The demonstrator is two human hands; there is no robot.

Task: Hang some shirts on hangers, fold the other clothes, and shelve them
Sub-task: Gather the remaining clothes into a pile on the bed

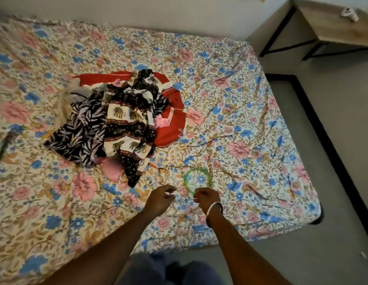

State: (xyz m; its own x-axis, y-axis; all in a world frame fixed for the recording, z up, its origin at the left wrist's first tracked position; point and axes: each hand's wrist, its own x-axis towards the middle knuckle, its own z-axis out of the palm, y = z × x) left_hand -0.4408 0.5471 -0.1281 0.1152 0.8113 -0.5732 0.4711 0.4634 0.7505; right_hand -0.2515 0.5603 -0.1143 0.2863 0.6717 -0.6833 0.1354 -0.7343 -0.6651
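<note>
A heap of clothes lies on the bed (240,112), left of the middle: a black-and-white leaf-print garment (80,132), an elephant-print garment (125,120), a red garment (170,124) and a pink piece (113,169) partly underneath. A green ring (197,179) lies on the sheet near the bed's front edge. My left hand (160,199) hovers just left of it, fingers loosely curled and holding nothing. My right hand (206,197), with a bangle on the wrist, has curled fingers at the ring's near edge. Blur hides whether it holds the ring.
A floral sheet covers the bed. A dark thin object (1,149) lies at the left edge. To the right are a black frame (323,128) on grey floor and, at the top right, a wooden desk (333,27) carrying a small white object (348,14).
</note>
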